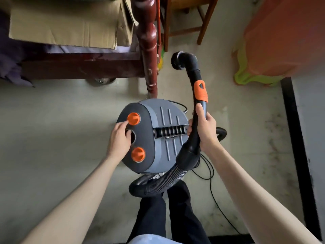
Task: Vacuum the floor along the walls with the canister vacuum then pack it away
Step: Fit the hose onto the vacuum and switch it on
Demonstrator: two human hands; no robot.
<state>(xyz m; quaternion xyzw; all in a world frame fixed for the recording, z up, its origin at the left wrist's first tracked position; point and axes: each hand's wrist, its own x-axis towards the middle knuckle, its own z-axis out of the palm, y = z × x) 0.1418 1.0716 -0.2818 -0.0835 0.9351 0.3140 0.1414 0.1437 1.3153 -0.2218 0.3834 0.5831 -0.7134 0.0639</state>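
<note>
A grey canister vacuum (163, 131) stands on the floor below me, with two orange knobs and a slotted vent on top. My left hand (119, 138) grips the dark handle cut-out between the knobs, one finger touching the upper orange knob (133, 118). My right hand (204, 127) grips the curved black hose handle (195, 106), which has an orange collar and ends in a round black brush nozzle (177, 61). The ribbed hose (165, 184) loops under the canister. A black power cord (211, 187) trails over the floor.
A dark red wooden bed frame and its turned post (149, 50) stand just beyond the vacuum, with a cardboard box (66, 23) on the bed. A wooden chair (184, 20) stands behind. An orange and green cloth (274, 50) hangs at right. My dark trouser legs (168, 212) are below.
</note>
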